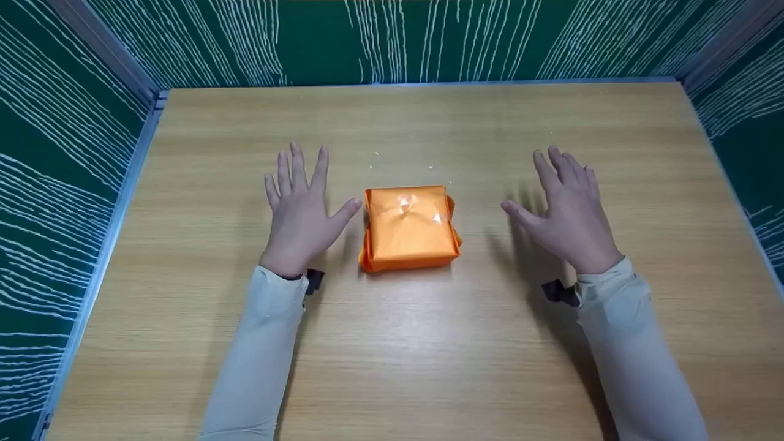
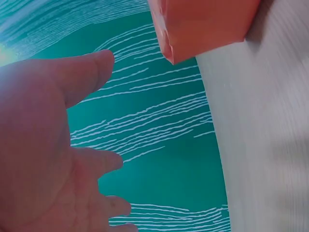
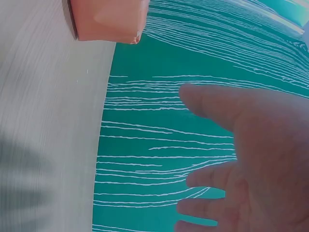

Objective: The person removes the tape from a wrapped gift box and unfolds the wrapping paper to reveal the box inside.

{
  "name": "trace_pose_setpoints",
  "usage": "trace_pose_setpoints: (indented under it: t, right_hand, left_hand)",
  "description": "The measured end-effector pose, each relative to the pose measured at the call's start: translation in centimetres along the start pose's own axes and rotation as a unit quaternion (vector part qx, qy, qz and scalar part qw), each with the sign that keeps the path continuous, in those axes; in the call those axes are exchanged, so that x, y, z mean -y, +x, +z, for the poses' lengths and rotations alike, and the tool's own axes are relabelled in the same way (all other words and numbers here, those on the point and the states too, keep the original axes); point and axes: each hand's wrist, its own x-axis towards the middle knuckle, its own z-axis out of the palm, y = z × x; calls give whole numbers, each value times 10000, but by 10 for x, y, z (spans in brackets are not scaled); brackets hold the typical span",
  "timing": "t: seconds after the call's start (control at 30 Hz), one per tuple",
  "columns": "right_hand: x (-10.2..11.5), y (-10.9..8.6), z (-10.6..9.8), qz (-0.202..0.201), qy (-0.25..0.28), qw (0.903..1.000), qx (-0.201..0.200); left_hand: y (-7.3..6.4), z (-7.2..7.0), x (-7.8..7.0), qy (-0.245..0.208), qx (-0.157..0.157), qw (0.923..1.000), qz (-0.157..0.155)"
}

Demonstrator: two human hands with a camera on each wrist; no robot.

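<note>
Orange paper-wrapped box (image 1: pixel 409 228), squarish, glossy, creased folds, mid wood-grain worktop (image 1: pixel 429 343). Left hand (image 1: pixel 300 214) at nine o'clock, right hand (image 1: pixel 566 211) at three: fingers spread, seemingly hovering, holding nothing.

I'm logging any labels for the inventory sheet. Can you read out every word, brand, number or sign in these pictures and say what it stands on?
None: no word, number, brand or sign can be read in any view.
The orange wrapped box shows only plain glossy paper with glare spots.
The wooden table is unmarked.
The green walls bear only white wavy lines, not lettering.
The left hand and right hand hold nothing printed.
</note>
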Motion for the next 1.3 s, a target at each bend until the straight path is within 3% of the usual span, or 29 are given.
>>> trace_pose_setpoints:
  t: [0.33, 0.5, 0.7, 0.87, 1.0, 1.3]
  right_hand:
    - [8, 0, -2, -112, 183, 9997, -104]
    - [10, -2, -1, -397, 279, 9987, -132]
    - [8, -1, -1, -673, 266, 9973, -87]
    - [17, 3, 2, -822, 264, 9963, 3]
    - [31, 5, 8, -976, 320, 9946, 174]
    - [62, 8, 20, -1561, 453, 9859, 397]
  left_hand:
    - [-4, -7, -7, -504, 105, 9986, 100]
    - [-3, -8, -14, -891, 434, 9948, 221]
    - [1, -1, -20, -1065, 748, 9882, 812]
    - [0, 8, -23, -1034, 872, 9868, 894]
    - [-3, 15, -29, -749, 913, 9873, 1062]
    - [-3, 24, -51, -376, 1031, 9842, 1386]
